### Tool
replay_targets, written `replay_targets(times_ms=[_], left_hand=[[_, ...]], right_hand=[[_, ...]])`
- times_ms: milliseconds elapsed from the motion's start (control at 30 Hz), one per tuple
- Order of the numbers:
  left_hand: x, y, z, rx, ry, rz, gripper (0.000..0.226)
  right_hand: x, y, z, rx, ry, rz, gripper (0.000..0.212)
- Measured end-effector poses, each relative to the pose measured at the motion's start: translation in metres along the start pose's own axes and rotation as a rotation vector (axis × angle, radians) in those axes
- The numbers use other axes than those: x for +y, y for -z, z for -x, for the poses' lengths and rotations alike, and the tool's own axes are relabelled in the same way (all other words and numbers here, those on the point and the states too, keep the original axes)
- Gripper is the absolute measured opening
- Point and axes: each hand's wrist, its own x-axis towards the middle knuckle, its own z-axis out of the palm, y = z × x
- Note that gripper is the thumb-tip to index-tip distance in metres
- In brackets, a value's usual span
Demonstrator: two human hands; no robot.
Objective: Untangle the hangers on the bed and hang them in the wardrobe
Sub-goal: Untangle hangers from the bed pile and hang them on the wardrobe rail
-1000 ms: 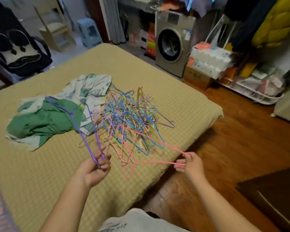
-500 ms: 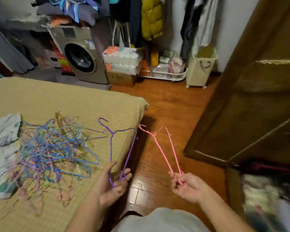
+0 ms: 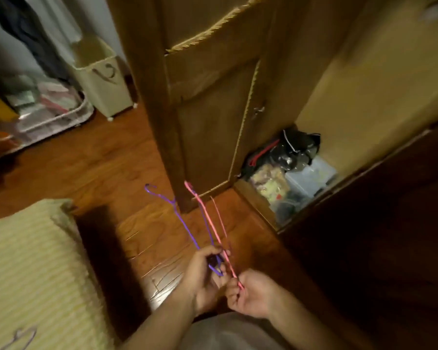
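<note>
My left hand (image 3: 202, 276) grips the bottom of a purple wire hanger (image 3: 181, 221), whose hook points up and away over the floor. Close beside it, my right hand (image 3: 250, 294) pinches the lower end of a pink wire hanger (image 3: 208, 221); the two hangers cross near my fingers. Ahead stands the brown wooden wardrobe (image 3: 213, 97) with its door (image 3: 208, 127) swung open. Its pale inner wall (image 3: 364, 102) shows to the right. The rail is out of view. One faint hanger (image 3: 18, 337) lies on the bed corner (image 3: 36, 261) at lower left.
Bags and a clear plastic box (image 3: 301, 178) fill the wardrobe bottom. A beige laundry bin (image 3: 104, 82) and a wire rack of items (image 3: 43, 109) stand against the far wall. Dark clothes (image 3: 28, 34) hang above them. Wooden floor (image 3: 99, 160) lies between bed and wardrobe.
The view has swung right from the bed and its hanger pile to the open wardrobe. Both hands came together, bringing the purple and pink hangers side by side.
</note>
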Motion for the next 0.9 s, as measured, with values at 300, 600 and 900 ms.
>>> replay_targets(times_ms=[300,600,900], left_hand=[[-0.007,-0.103,-0.051,-0.056,0.127,-0.677,0.02],[0.026,-0.262,-0.069,-0.14,-0.156,-0.914,0.019],[0.181,-0.404,-0.056,-0.46,-0.489,-1.075,0.036]], right_hand=[[-0.029,0.033,0.021,0.26,0.301,-0.123,0.015],[-0.183,0.035,0.085,0.34,0.911,-0.117,0.021],[-0.326,0.006,0.191,0.022,1.255,-0.418,0.017]])
